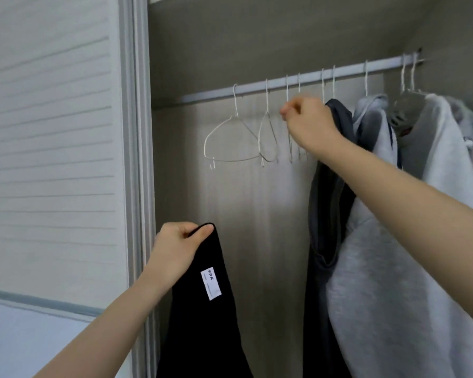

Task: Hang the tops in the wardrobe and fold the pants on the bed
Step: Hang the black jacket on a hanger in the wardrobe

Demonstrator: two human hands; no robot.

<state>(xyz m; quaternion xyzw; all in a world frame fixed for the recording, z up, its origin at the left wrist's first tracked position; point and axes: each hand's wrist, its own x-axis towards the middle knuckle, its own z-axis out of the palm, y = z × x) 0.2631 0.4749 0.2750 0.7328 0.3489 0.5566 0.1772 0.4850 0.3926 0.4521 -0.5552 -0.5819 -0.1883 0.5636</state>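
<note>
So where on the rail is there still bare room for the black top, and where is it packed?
The rail is bare from the door frame to the first empty hanger. From there hooks crowd up to the right hand, which pinches one. Past it hang a dark top and grey tops. The left hand holds the black top.

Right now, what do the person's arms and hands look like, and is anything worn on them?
Both are bare: the left hand and right hand show no gloves, rings, watch or bracelets. Both forearms are uncovered right to the frame's edge, with no sleeves in view. The fingers carry no markings.
</note>
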